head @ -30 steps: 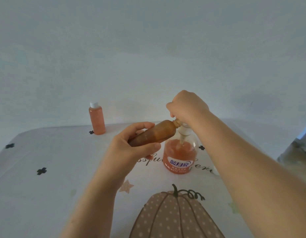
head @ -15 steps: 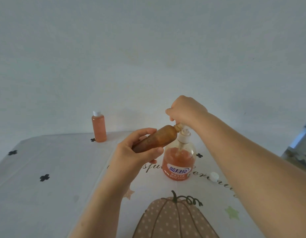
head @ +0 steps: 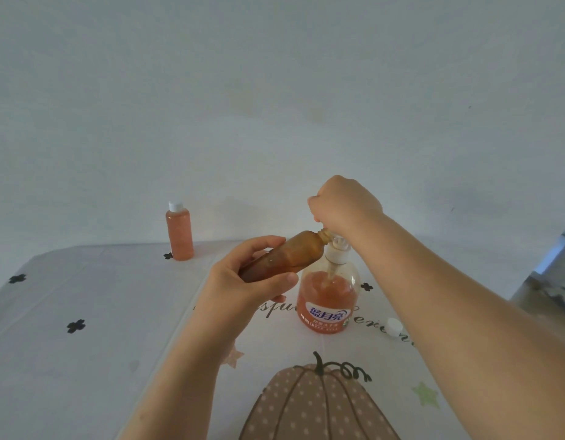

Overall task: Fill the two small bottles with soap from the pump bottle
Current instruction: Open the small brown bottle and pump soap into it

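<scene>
Head view: I see the left hand (head: pixel 243 282) gripping an uncapped small bottle (head: pixel 286 255), tilted so that its neck meets the pump head of the pump bottle (head: pixel 328 301), which stands upright on the tablecloth (head: pixel 100 296), roughly half full of orange soap. The right hand (head: pixel 346 204) sits atop the pump bottle, fingers curled down over the pump head, which they hide from me. A second small bottle (head: pixel 179 235), white-capped and full of orange soap, stands well left of the pump bottle and farther back; a loose white cap (head: pixel 394 327) lies near its right side.
</scene>
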{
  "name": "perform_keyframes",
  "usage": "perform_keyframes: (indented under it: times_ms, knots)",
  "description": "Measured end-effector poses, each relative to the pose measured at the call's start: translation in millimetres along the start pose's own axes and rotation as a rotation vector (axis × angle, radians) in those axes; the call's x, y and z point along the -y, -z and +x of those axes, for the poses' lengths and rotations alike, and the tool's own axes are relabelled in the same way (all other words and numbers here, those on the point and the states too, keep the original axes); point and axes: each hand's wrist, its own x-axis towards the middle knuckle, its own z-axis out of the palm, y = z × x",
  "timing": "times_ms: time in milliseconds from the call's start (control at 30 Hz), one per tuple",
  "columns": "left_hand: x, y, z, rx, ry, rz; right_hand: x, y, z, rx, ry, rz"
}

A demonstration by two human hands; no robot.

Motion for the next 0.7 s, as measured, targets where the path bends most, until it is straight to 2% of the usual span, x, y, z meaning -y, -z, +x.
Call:
perform_keyframes:
  times_ms: [500,700]
  knots:
    - [3.3,3.6,2.8,0.003,0.003,0.09,-4.0,-12.4,0.0,0.049,-0.037,0.005]
    - [2.1,1.4,1.5,-0.001,0.009,0.037,0.7,-4.5,0.0,0.043,-0.02,-0.026]
